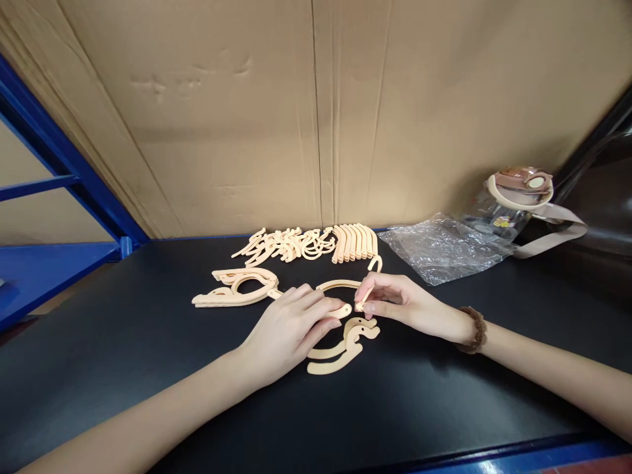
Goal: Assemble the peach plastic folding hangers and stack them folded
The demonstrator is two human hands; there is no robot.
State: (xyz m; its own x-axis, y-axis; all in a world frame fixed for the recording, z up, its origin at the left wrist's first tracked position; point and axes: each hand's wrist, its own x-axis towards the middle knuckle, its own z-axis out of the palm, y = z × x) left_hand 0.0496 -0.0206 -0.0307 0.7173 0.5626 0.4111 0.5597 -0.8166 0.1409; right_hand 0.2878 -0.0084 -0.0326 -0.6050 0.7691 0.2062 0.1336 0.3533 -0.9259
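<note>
Over the middle of the black tabletop, my left hand pinches a beige plastic hanger arm, its rounded end with a small hole pointing right. My right hand grips a beige hanger hook by its stem, the curved top sticking up above the fingers. Hook stem and arm end are close together, with a small gap between them. Just below the hands lie two curved beige hanger pieces. Another curved beige piece shows behind the fingers, partly hidden.
Folded beige hangers lie to the left. Behind are a loose pile of hooks and small parts and a neat row of curved arms. At right are a clear plastic bag and a strapped bottle. Cardboard stands behind.
</note>
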